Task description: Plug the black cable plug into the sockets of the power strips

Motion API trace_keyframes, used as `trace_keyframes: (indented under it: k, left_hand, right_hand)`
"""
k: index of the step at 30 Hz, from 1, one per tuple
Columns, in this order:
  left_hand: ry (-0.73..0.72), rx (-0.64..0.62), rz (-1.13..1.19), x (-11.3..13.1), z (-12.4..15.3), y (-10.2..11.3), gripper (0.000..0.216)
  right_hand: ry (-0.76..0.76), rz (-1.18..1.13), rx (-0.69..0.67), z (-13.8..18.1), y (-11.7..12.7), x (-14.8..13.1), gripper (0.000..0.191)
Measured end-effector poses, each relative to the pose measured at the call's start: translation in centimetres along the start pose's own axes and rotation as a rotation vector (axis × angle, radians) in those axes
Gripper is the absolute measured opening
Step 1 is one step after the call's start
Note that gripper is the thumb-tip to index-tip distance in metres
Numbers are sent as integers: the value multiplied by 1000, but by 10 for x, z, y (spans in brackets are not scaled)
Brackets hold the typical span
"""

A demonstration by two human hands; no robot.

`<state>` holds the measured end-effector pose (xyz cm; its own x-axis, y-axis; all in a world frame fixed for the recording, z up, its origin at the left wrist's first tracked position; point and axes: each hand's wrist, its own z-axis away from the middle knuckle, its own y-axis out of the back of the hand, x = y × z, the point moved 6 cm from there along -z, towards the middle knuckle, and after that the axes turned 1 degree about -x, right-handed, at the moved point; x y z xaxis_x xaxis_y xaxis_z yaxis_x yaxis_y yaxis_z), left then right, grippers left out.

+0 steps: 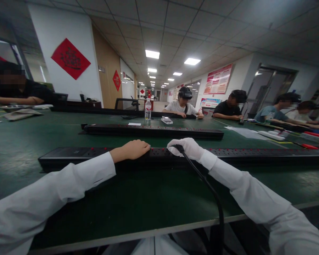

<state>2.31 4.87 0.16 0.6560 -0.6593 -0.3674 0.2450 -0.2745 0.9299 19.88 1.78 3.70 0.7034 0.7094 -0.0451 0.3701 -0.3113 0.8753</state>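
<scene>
Head view: we have both arms, in white sleeves, stretched over a green table (138, 205), where a long black power strip (77, 154) lies crosswise before us. Our left hand (133, 149) is bare and rests on the strip left of the middle, fingers together and bent downward; we cannot tell whether it grips the edge. Our right hand (188, 148), in a white glove, is closed around a black plug (179, 148) just above the strip's sockets, to the right of the left hand and apart from it. We cannot tell whether the plug sits in a socket. Its black cable (216, 196) runs down past the table's near edge. Beyond our strip we see a second power strip (154, 131), shorter and roughly parallel, and behind that a clear bottle (148, 110) standing upright. Across the table sits a person (184, 105) in a white shirt and dark headset, and white papers (246, 132) lie to the right.
</scene>
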Motion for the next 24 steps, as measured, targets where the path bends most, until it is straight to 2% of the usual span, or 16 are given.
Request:
trace_keyframes:
  k: [8,17,24]
  left_hand:
    - [-38,7,24,-2,-3,-5,24]
    - [-41,28,53,-1,-2,-4,23]
    - [-38,19,26,-1,-3,-5,24]
  right_hand:
    - [35,-28,-33,5,3,2,24]
    - [235,-23,4,7,12,-8,18]
    - [242,5,-12,5,9,-7,16]
